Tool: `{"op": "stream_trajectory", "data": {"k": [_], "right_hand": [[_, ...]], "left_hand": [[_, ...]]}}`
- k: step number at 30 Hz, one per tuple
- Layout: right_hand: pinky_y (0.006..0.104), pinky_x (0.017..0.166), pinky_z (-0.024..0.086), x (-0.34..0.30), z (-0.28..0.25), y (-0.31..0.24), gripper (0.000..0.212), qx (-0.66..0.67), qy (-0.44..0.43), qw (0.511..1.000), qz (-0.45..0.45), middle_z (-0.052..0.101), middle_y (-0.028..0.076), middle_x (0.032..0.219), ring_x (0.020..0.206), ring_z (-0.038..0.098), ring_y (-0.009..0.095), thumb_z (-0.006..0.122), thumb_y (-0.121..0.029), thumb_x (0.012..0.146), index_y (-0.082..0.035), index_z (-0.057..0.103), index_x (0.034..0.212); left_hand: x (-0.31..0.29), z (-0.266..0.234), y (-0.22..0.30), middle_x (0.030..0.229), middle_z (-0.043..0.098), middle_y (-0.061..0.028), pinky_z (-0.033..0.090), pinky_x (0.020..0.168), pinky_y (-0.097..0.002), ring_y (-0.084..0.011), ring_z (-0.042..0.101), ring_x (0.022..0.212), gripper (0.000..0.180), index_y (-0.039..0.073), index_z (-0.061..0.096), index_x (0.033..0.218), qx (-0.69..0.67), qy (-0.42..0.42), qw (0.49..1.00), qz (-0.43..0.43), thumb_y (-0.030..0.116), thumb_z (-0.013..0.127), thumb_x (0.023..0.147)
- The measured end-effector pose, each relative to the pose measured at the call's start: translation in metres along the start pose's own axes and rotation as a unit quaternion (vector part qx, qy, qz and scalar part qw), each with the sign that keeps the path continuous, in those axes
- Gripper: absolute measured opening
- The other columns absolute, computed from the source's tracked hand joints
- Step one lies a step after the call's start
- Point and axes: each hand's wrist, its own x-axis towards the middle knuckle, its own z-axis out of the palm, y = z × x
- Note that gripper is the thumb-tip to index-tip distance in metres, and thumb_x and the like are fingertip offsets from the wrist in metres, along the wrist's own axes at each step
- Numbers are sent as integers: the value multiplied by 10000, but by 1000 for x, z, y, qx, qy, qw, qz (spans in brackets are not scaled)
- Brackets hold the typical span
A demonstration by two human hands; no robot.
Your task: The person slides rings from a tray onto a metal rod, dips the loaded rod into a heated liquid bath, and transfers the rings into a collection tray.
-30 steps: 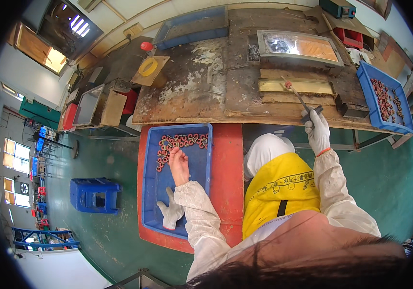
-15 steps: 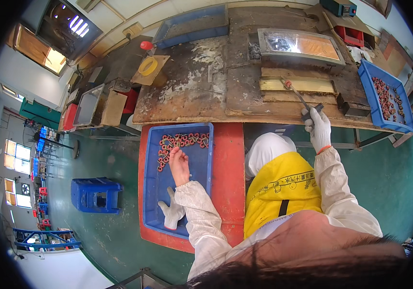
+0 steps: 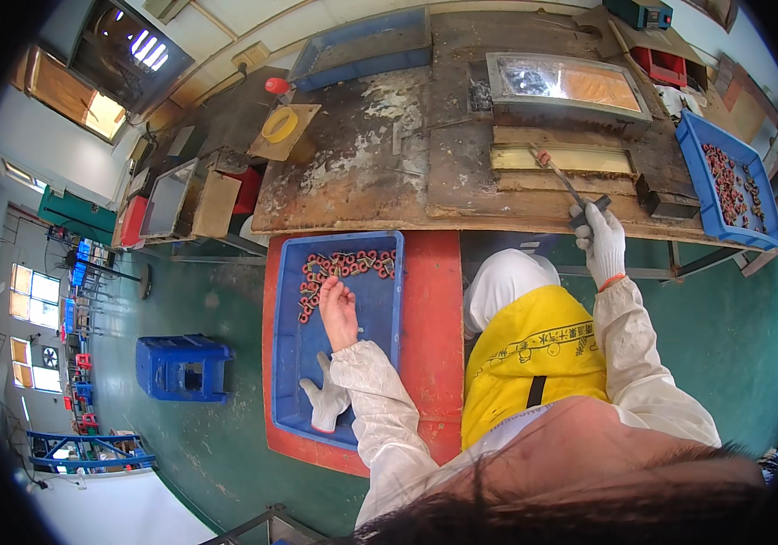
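My left hand [image 3: 340, 314], bare, hovers with curled fingers over the blue tray [image 3: 380, 341] on my left. Its fingertips are beside a cluster of small red ring-shaped parts [image 3: 367, 263]; whether they pinch one cannot be made out. A white glove [image 3: 325, 396] lies in the tray's near end, next to my left sleeve. My gloved right hand [image 3: 603, 243] is closed around the dark handle of a long metal holding tool [image 3: 570, 189]. At its tip is a small red part [image 3: 544, 158], above a yellowish strip in a narrow wooden-edged trough [image 3: 598, 161].
The worn wooden bench [image 3: 352, 173] runs across ahead. On it stand a glass-topped metal frame [image 3: 570, 84], a yellow tape roll [image 3: 280, 124] and a blue bin [image 3: 361, 53]. Another blue tray [image 3: 732, 182] of red parts sits far right. An upturned blue crate [image 3: 182, 369] stands on the green floor.
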Motion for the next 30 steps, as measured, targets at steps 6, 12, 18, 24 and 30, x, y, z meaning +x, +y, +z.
{"op": "stream_trajectory", "data": {"k": [6,12,18,24,30], "right_hand": [[152,405,390,0,-1,-1,238,39,-5,999,3,632,100,915,516,463,33,515,-153,922,3,519,1103],[129,400,380,0,-8,-12,229,74,-22,997,11,633,84,894,499,458,23,513,-153,925,3,532,1092],[123,413,352,5,-18,-64,247,80,-66,993,-57,623,88,889,521,443,12,525,-156,913,21,541,1085],[118,418,343,57,-54,-119,270,70,-53,985,-151,637,72,907,520,439,6,524,-166,914,-2,538,1128],[124,374,348,104,-81,-141,261,32,-9,984,-173,638,57,914,489,435,6,521,-164,923,-18,517,1140]], "left_hand": [[1,-2,-2,827,539,6,424,650,-224,-91,512,706,205,69,542,1023,8,3,1000,4,22,584,829],[2,-2,-3,814,542,7,423,645,-224,-92,509,707,202,65,543,1020,8,3,1000,-1,15,577,827],[3,-9,-4,818,519,13,420,640,-222,-89,503,707,181,81,545,996,18,2,1000,-6,22,577,828],[1,-5,-4,815,518,16,415,636,-222,-83,500,701,174,84,540,986,20,6,1000,-4,30,583,826],[3,-7,-5,804,517,19,407,629,-223,-80,496,693,177,86,539,986,30,8,999,-11,32,581,823]]}}
